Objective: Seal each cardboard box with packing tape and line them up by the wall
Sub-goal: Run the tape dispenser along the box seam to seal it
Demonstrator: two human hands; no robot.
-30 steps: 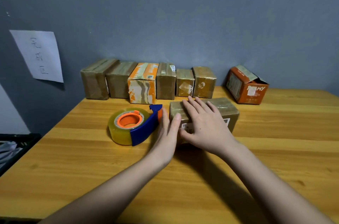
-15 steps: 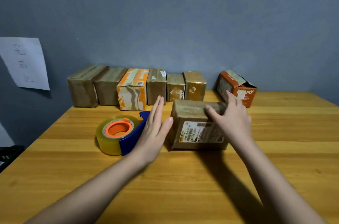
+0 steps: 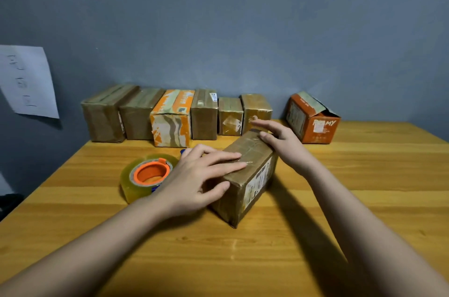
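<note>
Wooden table (image 3: pixel 364 199) in warm honey planks fills the lower view, backed by a grey-blue wall (image 3: pixel 243 29). Along the wall, from ten to twelve o'clock, six taped boxes (image 3: pixel 170 117) stand side by side in a row. Well apart from the row, at one o'clock, sits an orange box (image 3: pixel 313 124) with its top flap loose and raised.

At the centre lies a taped brown cardboard box (image 3: pixel 245 175), resting on the table. Its long axis runs diagonally, the near end toward six o'clock and the far end toward one o'clock; a printed label faces the right side.

Left hand (image 3: pixel 194 180) lies flat on the box's near top, fingers straight and spread, thumb against the near end face. Right hand (image 3: pixel 281 141) rests at the far end, fingers straight and relaxed, gripping nothing.

Just beside the left hand, at nine o'clock of the box, a clear tape roll (image 3: pixel 145 175) with an orange core lies flat. At far left a paper sheet (image 3: pixel 26 80) hangs on the wall.
</note>
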